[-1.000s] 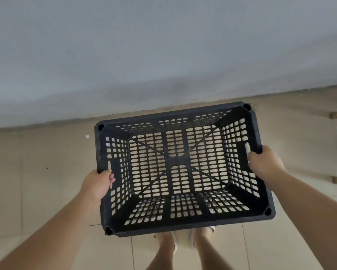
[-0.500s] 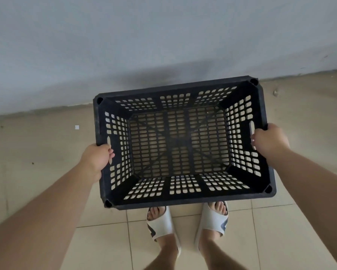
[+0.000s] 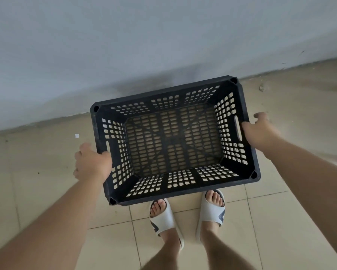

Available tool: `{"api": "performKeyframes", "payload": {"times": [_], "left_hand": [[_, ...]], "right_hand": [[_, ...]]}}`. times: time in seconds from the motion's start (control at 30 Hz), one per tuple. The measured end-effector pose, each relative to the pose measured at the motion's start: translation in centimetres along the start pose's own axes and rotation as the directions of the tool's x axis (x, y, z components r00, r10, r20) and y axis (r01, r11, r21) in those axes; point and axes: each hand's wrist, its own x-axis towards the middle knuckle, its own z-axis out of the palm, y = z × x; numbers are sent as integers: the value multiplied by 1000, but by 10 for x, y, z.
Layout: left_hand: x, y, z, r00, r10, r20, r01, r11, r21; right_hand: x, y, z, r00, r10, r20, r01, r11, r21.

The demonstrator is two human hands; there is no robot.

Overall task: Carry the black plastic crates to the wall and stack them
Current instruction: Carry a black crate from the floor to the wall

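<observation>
One black plastic crate (image 3: 163, 95) with slotted sides and an open top sits low on the tiled floor, its far long side close to the grey-blue wall (image 3: 163, 36). Nothing is inside it, and the floor shows through its slotted bottom. My left hand (image 3: 92, 162) rests against the crate's left short side by the handle slot, fingers loose and apart. My right hand (image 3: 259, 131) is beside the right handle slot with its fingers spread, not wrapped around the rim. No other crate is in view.
My two feet in white slippers (image 3: 163, 217) stand just behind the crate's near side. A small white scrap (image 3: 77, 135) lies on the floor to the left. Bits of debris (image 3: 262, 88) lie at the wall's foot to the right.
The crate has gone down from being held in the air to the floor by the wall. Both hands have loosened from the handle slots and their fingers have spread.
</observation>
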Motion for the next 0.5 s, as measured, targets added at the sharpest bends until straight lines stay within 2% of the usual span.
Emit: {"api": "performKeyframes", "payload": {"times": [0.07, 0.17, 0.23, 0.37, 0.5], "left_hand": [[-31, 11, -16, 995, 98, -22, -97, 994, 40], [-76, 31, -44, 967, 221, 128, -226, 974, 21], [-108, 48, -65, 934, 304, 186, -325, 941, 96], [-182, 83, -105, 819, 483, 312, -570, 752, 331], [-249, 113, -144, 727, 571, 382, -685, 647, 336]], "right_hand": [[-26, -1, -17, 1000, -21, 12, 22, 998, -64], [-71, -4, -45, 999, -30, 30, 32, 994, -101], [-100, -8, -64, 999, -32, 41, 36, 995, -90], [-159, -18, -102, 996, -68, 63, 72, 995, -69], [-220, -20, -146, 995, -83, 60, 88, 993, -80]]}}
